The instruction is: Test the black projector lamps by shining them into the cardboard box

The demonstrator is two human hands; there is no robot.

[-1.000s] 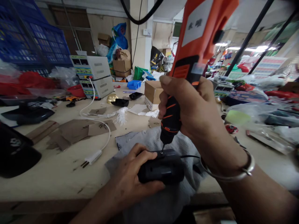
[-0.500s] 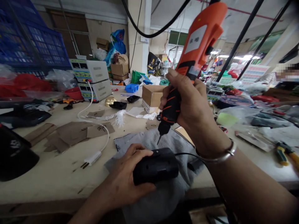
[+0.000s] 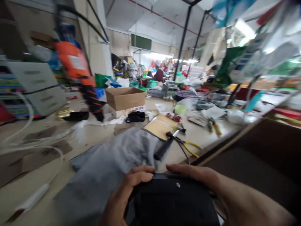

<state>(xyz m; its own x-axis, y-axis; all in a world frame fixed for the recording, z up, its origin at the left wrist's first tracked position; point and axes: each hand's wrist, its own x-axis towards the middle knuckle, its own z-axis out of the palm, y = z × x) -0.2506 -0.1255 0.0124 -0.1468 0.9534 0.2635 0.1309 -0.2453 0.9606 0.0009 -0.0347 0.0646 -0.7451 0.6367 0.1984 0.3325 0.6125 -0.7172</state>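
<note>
In the head view, the grey cloth [image 3: 113,160] lies on the worktable, and the black housing [image 3: 174,201] is at its near right side, between both hands; whether it rests there or is lifted, I cannot tell. The left hand [image 3: 124,191] grips the housing's left side, its visible fingers bent close together over the far edge. The right hand [image 3: 213,179] clasps the opposite side, fingertips on that same edge (how its remaining fingers sit is hidden). Right of the cloth, a hammer [image 3: 169,144] points its black handle at the cloth's edge, with yellow-handled pliers [image 3: 191,149] touching or just beside it. Beyond the cloth stands an open cardboard box [image 3: 127,99]. Above the cloth's far left, an orange electric screwdriver [image 3: 76,64] hangs tilted and blurred, clear of both hands.
</note>
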